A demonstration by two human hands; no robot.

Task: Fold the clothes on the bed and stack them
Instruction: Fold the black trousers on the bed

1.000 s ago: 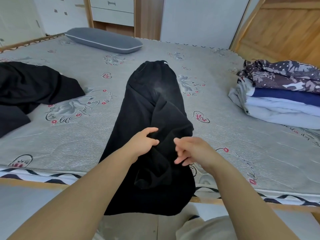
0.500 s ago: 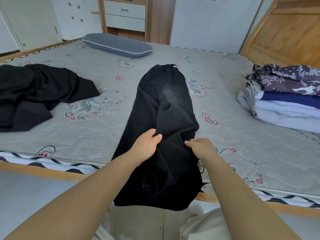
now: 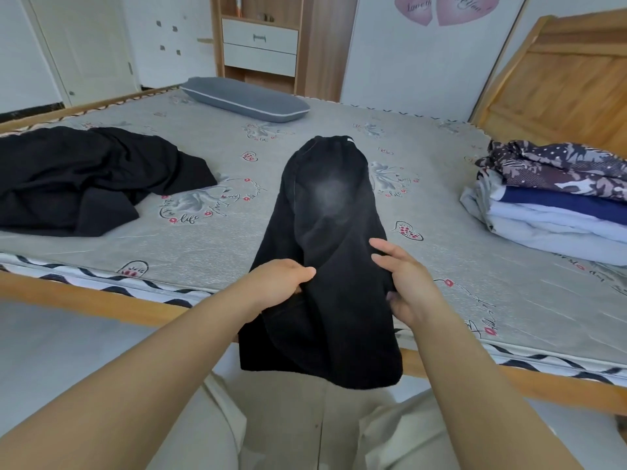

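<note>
Black trousers (image 3: 325,205) lie lengthwise down the middle of the bed (image 3: 210,252), waistband at the far end, the near end hanging over the front edge. My left hand (image 3: 281,283) grips the cloth's left side, thumb on top. My right hand (image 3: 403,283) holds the right edge, fingers over the cloth and thumb beneath. Between the hands the fabric bunches up off the mattress. A stack of folded clothes (image 3: 559,205) sits at the bed's right side, with a patterned piece on top.
A crumpled heap of black clothes (image 3: 84,178) lies on the bed's left. A grey pillow (image 3: 244,100) rests at the far edge. The wooden headboard (image 3: 559,79) rises at the right, and a drawer cabinet (image 3: 259,45) stands behind the bed.
Both hands closed on the trousers near the bed's front edge and lifted the cloth a little. My right hand went from hovering to holding the right edge.
</note>
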